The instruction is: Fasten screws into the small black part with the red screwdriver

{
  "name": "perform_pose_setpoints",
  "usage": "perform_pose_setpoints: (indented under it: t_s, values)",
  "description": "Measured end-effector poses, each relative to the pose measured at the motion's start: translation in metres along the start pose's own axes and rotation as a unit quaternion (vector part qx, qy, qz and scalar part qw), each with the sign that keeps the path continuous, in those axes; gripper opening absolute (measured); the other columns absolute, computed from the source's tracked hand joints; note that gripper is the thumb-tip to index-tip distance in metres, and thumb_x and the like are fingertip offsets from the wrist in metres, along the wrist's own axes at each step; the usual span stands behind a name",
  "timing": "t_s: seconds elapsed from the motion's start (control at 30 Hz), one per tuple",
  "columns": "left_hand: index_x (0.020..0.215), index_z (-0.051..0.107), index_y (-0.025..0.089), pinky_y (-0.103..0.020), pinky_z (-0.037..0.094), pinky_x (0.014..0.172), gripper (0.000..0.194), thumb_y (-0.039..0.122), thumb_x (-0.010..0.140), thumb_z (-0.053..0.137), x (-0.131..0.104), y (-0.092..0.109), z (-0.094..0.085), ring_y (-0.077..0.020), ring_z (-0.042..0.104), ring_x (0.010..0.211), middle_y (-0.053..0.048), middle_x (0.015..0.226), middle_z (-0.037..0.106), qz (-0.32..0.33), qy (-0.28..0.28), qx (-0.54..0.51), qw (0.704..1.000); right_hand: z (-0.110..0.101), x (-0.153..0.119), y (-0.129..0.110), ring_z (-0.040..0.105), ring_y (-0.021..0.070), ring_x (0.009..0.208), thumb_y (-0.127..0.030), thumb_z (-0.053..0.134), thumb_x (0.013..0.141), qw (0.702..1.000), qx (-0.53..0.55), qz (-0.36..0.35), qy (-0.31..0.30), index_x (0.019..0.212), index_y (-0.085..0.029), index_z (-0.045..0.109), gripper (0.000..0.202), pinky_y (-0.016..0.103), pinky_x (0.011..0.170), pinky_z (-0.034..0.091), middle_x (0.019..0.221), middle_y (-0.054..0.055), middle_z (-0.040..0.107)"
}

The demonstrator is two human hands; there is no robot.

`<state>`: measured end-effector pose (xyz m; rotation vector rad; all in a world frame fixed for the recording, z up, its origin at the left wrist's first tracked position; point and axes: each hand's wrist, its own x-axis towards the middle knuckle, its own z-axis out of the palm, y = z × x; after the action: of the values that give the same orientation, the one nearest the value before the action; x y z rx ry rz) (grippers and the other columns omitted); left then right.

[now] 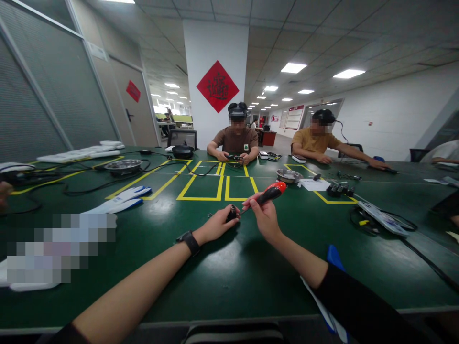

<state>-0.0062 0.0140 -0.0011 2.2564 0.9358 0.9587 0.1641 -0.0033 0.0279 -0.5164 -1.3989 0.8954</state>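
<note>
My right hand (264, 216) is closed around a screwdriver (271, 192) with a red and black handle, its shaft pointing down and to the left. Just left of it, my left hand (219, 223) grips a small black cylindrical part (232, 213) with a metallic top, low over the green table (201, 277). The screwdriver's tip reaches the side of this part; whether they touch is too small to tell. A few tiny pieces, perhaps screws, lie on the table just left of my left hand.
Gloves (120, 199) lie at left, and another blue-and-white glove (335, 258) is partly under my right forearm. Metal bowls (124, 166) (289, 175) stand farther back. Cables, black parts (339, 189) and a flat package (382, 217) sit at right. Two people (234, 136) (315, 136) sit opposite.
</note>
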Motion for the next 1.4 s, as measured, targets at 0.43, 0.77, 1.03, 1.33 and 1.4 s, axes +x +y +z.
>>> perform_pose_setpoints:
  t_s: [0.43,0.77,1.03,1.33,1.4]
  values:
    - [0.104,0.049,0.018,-0.032,0.044,0.084,0.024,0.031,0.083,0.050,-0.001,0.001,0.000,-0.0183,0.059,0.090,-0.006,0.097,0.063,-0.011,-0.003,-0.003,1.000,-0.001,0.002,0.000,0.053,0.0089,0.059,-0.014,0.046,0.078,0.987,0.153,0.032,0.025,0.109,-0.027,0.045,0.034,0.032,0.071,0.049,0.081,-0.004,0.051]
    - [0.103,0.050,0.018,-0.033,0.045,0.083,0.024,0.031,0.083,0.049,-0.001,0.001,0.000,-0.0187,0.060,0.088,-0.006,0.096,0.064,-0.018,0.001,-0.002,1.000,0.002,0.002,-0.002,0.059,0.0171,0.090,-0.024,0.062,0.075,0.997,-0.039,-0.028,0.059,0.099,-0.020,0.048,0.028,0.034,0.081,0.048,0.097,0.006,0.063]
    - [0.103,0.050,0.018,-0.032,0.044,0.082,0.023,0.030,0.084,0.049,-0.001,0.000,0.000,-0.0176,0.058,0.088,-0.005,0.096,0.063,0.000,-0.001,0.006,1.000,0.002,-0.001,-0.002,0.049,0.0048,0.036,-0.028,0.061,0.076,0.999,0.030,0.025,0.013,0.100,-0.024,0.040,0.032,0.018,0.034,0.035,0.080,-0.004,0.059]
    - [0.101,0.050,0.018,-0.032,0.044,0.078,0.025,0.031,0.080,0.053,-0.001,-0.005,-0.002,-0.0183,0.056,0.085,-0.005,0.097,0.061,-0.004,0.011,0.059,0.998,0.006,-0.008,-0.001,0.060,0.0093,0.057,-0.032,0.050,0.084,0.998,-0.009,0.027,-0.049,0.114,-0.022,0.043,0.033,0.024,0.058,0.049,0.086,0.002,0.063]
    - [0.099,0.050,0.017,-0.031,0.044,0.073,0.026,0.034,0.080,0.053,-0.001,-0.007,-0.001,-0.0179,0.056,0.079,-0.004,0.092,0.061,-0.011,0.016,0.079,0.997,0.005,-0.010,0.001,0.061,0.0109,0.059,-0.032,0.050,0.084,0.998,-0.030,0.025,-0.056,0.114,-0.022,0.043,0.032,0.025,0.058,0.049,0.082,0.001,0.064]
